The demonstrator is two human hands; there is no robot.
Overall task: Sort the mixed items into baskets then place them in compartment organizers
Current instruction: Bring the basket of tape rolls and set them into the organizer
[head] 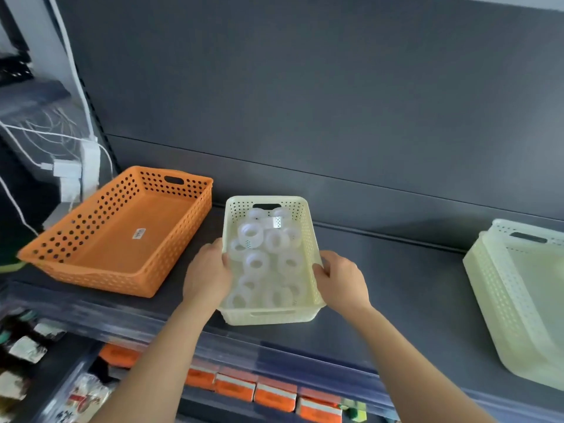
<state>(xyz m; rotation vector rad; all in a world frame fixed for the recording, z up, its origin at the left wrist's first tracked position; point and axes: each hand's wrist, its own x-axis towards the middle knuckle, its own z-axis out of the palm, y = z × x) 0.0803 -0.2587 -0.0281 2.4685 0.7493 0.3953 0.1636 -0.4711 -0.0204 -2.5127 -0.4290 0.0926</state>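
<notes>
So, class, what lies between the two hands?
A cream basket of tape rolls, held by left hand and right hand, in the head view.

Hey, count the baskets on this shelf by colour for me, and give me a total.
orange basket: 1
pale yellow basket with tape rolls inside, gripped by the left hand and right hand: 1
pale yellow nested stack at the right: 1 stack; I cannot tell how many baskets it holds
Total: 3, counting the stack as 1
</notes>
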